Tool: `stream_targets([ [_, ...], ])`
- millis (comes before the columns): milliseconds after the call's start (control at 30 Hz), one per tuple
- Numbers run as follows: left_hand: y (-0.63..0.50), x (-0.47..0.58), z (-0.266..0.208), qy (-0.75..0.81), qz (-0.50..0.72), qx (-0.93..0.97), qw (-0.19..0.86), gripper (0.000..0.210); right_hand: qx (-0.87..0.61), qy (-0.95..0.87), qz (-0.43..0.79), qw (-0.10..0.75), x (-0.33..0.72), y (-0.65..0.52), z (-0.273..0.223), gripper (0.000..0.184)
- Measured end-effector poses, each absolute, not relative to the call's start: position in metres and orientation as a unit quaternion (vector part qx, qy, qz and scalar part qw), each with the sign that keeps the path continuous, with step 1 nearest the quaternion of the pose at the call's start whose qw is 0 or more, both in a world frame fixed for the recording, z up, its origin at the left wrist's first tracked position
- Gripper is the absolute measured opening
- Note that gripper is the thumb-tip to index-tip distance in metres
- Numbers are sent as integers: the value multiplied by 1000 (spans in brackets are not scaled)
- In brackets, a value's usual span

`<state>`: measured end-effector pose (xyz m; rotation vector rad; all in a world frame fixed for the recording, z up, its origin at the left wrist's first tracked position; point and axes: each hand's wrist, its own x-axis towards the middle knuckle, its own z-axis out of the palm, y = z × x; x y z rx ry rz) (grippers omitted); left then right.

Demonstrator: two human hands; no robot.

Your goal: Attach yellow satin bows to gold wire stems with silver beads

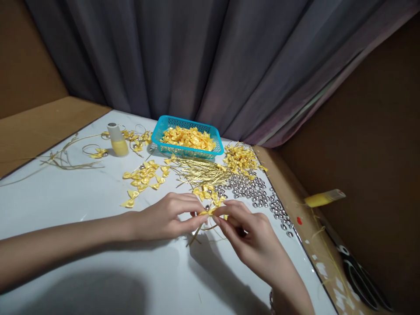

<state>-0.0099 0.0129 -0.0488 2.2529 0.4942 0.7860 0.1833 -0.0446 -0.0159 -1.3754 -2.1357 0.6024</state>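
Note:
Between my two hands is a small yellow ribbon bow [209,212], pinched from both sides. The thumb and fingers of my left hand [179,214] close on its left end. My right hand [244,225] grips the right end in the same way. A gold cord [196,235] hangs below the bow, its ends crossing under my fingertips. Just above the bow sits a small silver bead [207,207]; I cannot tell whether it is attached. More loose yellow bows [205,192] lie right behind my fingers.
A blue basket [187,151] full of yellow bows stands at the back. Before it lie cut gold cords [203,171], a bow pile [241,158] and silver beads [251,188]. A glue bottle [118,142] stands left; another yellow bottle [324,198] and black scissors [361,280] lie right.

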Motion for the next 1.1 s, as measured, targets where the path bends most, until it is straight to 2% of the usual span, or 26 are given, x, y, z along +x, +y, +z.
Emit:
stream_targets([
  [167, 15, -12, -46, 188, 287, 868, 358, 25, -510, -777, 254, 266, 184, -43, -15, 19],
  [333, 16, -12, -44, 210, 240, 865, 387, 25, -517, -809, 201, 194, 183, -45, -11, 18],
  [467, 18, -12, -43, 225, 201, 847, 437, 25, -523, -815, 204, 142, 186, -39, -10, 16],
  [633, 29, -11, -51, 276, 132, 780, 545, 35, -486, -794, 352, 93, 197, -11, -19, 13],
  [833, 48, -11, -76, 326, 196, 683, 624, 32, -433, -692, 574, 67, 223, 16, -39, 15],
  [1000, 54, -11, -97, 354, 264, 639, 630, 32, -451, -686, 565, 77, 241, 22, -50, 15],
  [1100, 48, -10, -102, 375, 276, 654, 596, 31, -470, -681, 554, 96, 240, 22, -53, 15],
])
